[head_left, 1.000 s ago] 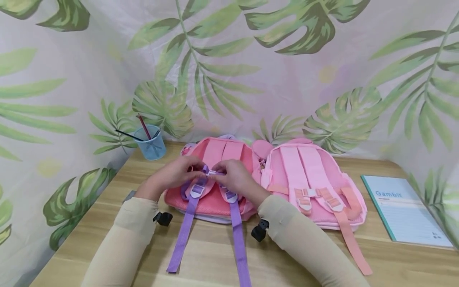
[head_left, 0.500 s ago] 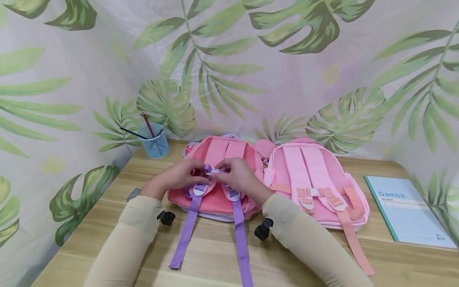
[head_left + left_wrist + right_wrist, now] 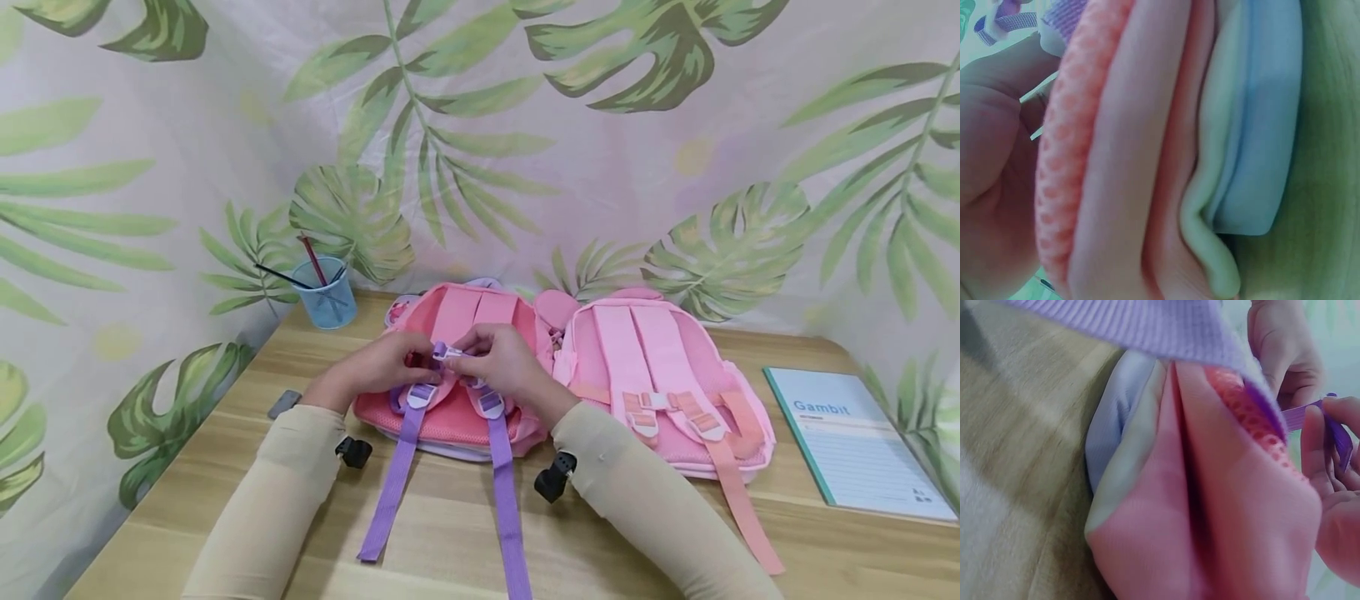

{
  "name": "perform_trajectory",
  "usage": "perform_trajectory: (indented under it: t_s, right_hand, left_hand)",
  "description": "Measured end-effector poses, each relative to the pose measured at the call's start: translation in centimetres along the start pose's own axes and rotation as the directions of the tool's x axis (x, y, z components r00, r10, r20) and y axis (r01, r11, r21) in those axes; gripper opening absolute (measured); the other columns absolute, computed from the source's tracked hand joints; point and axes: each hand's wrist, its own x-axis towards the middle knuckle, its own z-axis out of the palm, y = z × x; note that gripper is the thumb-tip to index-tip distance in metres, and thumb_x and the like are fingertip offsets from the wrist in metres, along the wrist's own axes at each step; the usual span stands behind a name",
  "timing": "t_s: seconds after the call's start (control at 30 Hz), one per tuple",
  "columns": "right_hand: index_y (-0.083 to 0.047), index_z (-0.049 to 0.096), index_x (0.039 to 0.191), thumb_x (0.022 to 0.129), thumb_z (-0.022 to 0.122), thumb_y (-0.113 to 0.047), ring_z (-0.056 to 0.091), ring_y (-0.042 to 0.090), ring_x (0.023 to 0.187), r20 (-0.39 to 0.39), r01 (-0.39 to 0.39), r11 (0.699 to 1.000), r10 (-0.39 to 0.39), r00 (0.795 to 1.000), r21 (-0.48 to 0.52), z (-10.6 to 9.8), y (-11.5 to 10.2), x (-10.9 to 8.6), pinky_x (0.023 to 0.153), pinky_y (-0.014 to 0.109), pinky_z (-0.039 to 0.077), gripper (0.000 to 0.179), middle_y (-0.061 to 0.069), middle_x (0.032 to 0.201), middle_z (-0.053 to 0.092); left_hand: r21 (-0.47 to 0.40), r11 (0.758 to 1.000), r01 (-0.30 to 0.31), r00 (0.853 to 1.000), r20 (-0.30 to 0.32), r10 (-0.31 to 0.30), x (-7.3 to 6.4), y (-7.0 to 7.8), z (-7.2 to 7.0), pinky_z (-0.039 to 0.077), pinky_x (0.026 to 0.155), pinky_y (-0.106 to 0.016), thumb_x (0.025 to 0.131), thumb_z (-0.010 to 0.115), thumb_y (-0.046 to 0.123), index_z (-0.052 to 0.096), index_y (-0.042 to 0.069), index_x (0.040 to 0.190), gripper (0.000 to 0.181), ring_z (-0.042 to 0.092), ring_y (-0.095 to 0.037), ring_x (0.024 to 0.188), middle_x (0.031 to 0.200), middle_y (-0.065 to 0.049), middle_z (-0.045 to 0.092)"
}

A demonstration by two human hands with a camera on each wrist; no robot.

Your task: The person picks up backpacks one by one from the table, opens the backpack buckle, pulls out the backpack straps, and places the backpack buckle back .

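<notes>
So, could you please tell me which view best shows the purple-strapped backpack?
The head view: the purple-strapped backpack shows most of its back, the left hand and right hand covering part. The left wrist view shows only a close edge; the right wrist view, a corner behind one strap.

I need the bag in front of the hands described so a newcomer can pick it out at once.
On the wooden table, find the light pink backpack with orange webbing. The target backpack lies just left of it, beneath the left hand and right hand. Unlike its neighbour, it has purple straps.
</notes>
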Motion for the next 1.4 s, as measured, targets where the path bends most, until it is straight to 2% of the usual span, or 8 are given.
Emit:
perform_trajectory:
  t_s: [0.17,0.3,0.47,0.6,0.77,0.97,1.13,1.4]
  right_hand:
    - [0.002,0.074,0.107,0.095,0.082,-0.004,0.077,0.014,0.074,0.021,-0.018,0.994,0.016,1.0,0.106,-0.1,0.1,0.2,0.081,0.045,0.067,0.016,0.015,0.094,0.081]
    - [0.003,0.073,0.107,0.096,0.08,-0.001,0.078,0.015,0.075,0.024,-0.047,0.981,0.043,0.999,0.19,-0.2,0.2,0.2,0.079,0.04,0.067,0.014,0.013,0.094,0.081]
    - [0.005,0.068,0.106,0.098,0.075,0.004,0.079,0.016,0.076,0.039,-0.08,0.94,0.071,0.997,0.332,-0.2,0.3,0.1,0.078,0.035,0.067,0.01,0.011,0.093,0.081]
    - [0.005,0.067,0.103,0.098,0.073,0.007,0.079,0.015,0.076,0.041,-0.083,0.917,0.072,0.997,0.391,-0.1,0.4,0.0,0.078,0.034,0.067,0.009,0.009,0.092,0.081]
    - [0.004,0.067,0.102,0.098,0.072,0.009,0.078,0.015,0.075,0.041,-0.077,0.908,0.065,0.997,0.412,-0.1,0.6,0.1,0.077,0.033,0.067,0.008,0.006,0.089,0.081]
    - [0.003,0.066,0.103,0.098,0.071,0.01,0.079,0.016,0.076,0.033,-0.053,0.903,0.043,0.999,0.426,-0.1,1.0,0.0,0.077,0.033,0.067,0.01,0.003,0.084,0.079]
    - [0.004,0.066,0.103,0.098,0.071,0.011,0.078,0.015,0.075,0.023,-0.04,0.902,0.033,0.999,0.431,-0.2,1.1,0.0,0.076,0.032,0.066,0.01,0.002,0.084,0.079]
    - [0.005,0.068,0.113,0.099,0.074,0.003,0.079,0.014,0.077,-0.013,-0.043,0.934,0.051,0.999,0.354,-0.5,0.8,-0.1,0.081,0.036,0.067,0.016,0.003,0.089,0.081]
  left_hand:
    - [0.01,1.0,-0.005,1.0,0.007,0.004,0.1,-0.1,0.1,0.052,0.086,-0.031,0.097,0.082,0.019,0.079,0.018,0.107,0.01,0.059,-0.014,0.09,0.096,0.005,0.069]
    - [0.007,1.0,-0.011,1.0,0.008,0.011,0.1,-0.1,0.3,0.054,0.087,-0.031,0.097,0.082,0.019,0.08,0.017,0.11,0.013,0.06,-0.013,0.09,0.098,0.005,0.071]
    - [0.0,1.0,-0.024,0.999,0.033,0.024,0.2,-0.2,0.5,0.053,0.086,-0.032,0.098,0.082,0.019,0.081,0.016,0.11,0.013,0.06,-0.011,0.089,0.097,0.005,0.071]
    - [0.017,1.0,-0.022,0.999,0.034,0.022,0.3,-0.2,0.7,0.053,0.084,-0.031,0.099,0.081,0.02,0.081,0.016,0.107,0.009,0.06,-0.01,0.087,0.095,0.005,0.071]
    - [0.025,0.999,-0.038,0.999,0.035,0.037,0.4,-0.3,0.9,0.054,0.082,-0.031,0.099,0.081,0.021,0.081,0.015,0.105,0.009,0.06,-0.009,0.085,0.094,0.005,0.072]
    - [0.03,1.0,-0.006,0.999,0.046,0.004,0.4,0.0,0.9,0.053,0.082,-0.028,0.099,0.08,0.022,0.081,0.017,0.107,0.009,0.061,-0.01,0.085,0.094,0.006,0.071]
    - [0.034,0.999,-0.001,0.999,0.045,0.0,0.4,0.1,0.9,0.055,0.085,-0.031,0.1,0.08,0.022,0.082,0.017,0.11,0.012,0.062,-0.009,0.087,0.097,0.006,0.073]
    - [0.03,0.999,0.015,1.0,0.018,-0.015,0.2,0.3,0.8,0.058,0.095,-0.037,0.1,0.079,0.021,0.079,0.014,0.116,0.017,0.066,-0.01,0.095,0.107,0.003,0.077]
